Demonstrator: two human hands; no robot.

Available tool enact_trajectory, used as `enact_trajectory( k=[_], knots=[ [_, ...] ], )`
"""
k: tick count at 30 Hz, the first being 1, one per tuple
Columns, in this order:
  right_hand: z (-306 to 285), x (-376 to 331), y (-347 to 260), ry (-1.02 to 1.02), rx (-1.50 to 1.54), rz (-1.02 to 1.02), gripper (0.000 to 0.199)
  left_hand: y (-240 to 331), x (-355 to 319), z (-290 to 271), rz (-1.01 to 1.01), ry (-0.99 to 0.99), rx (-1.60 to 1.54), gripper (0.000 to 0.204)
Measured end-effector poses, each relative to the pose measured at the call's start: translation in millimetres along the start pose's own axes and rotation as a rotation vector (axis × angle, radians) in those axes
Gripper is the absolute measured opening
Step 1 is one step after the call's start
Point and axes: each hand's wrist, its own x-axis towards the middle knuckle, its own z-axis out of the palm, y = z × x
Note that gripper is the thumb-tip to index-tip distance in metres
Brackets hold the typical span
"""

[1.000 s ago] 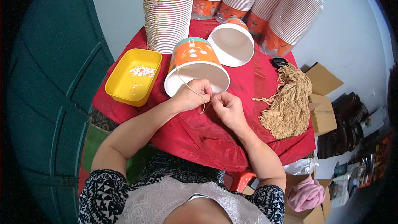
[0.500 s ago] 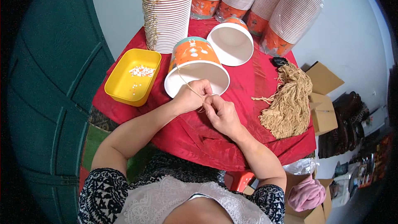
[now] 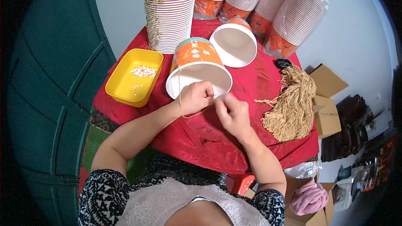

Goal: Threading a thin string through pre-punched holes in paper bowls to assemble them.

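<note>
- The paper bucket (image 3: pixel 197 69) lies tipped on the red cloth (image 3: pixel 201 138), mouth toward the person, just far of both hands.
- The left hand (image 3: pixel 195 97) touches its near rim, fingers curled narrow around a tan string (image 3: pixel 181 100).
- The string loops from the rim's left side past the wrist, then right.
- The right hand (image 3: pixel 231 113), just right, pinches narrow, seemingly on the string's end.

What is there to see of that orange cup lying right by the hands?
The orange paper cup lies on its side on the red cloth, its white inside and wide rolled rim facing the person. Pale splashes mark its wall. A thin tan string hangs from the rim. The left hand rests against its mouth.
</note>
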Motion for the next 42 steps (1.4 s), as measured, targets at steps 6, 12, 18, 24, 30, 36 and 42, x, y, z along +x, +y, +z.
enact_trajectory(
  k=[6, 12, 18, 24, 30, 36, 42],
  knots=[
    [-2, -1, 25, -0.114, -0.272, 0.111, 0.019, 2, 1, -2, -0.004, 0.014, -0.013, 0.011],
    [7, -3, 36, -0.113, -0.299, 0.025, 0.017, 5, 2, -3, 0.014, -0.008, -0.066, 0.008],
    [12, -4, 38, -0.128, -0.266, 0.075, 0.01, 4, 2, -4, -0.018, -0.023, -0.131, 0.003],
    [14, -4, 37, -0.106, -0.056, 0.19, 0.009, 8, 2, -6, -0.131, -0.019, -0.186, 0.003],
    [15, -6, 38, -0.143, 0.126, 0.28, 0.009, 21, 1, -9, -0.194, -0.076, -0.223, 0.007],
    [9, -2, 27, -0.119, -0.013, 0.217, 0.009, 12, 1, -10, -0.158, -0.088, -0.208, 0.01],
    [12, -3, 32, -0.017, -0.211, 0.148, 0.009, 10, 0, -5, -0.068, -0.075, -0.2, 0.012]
  ],
)
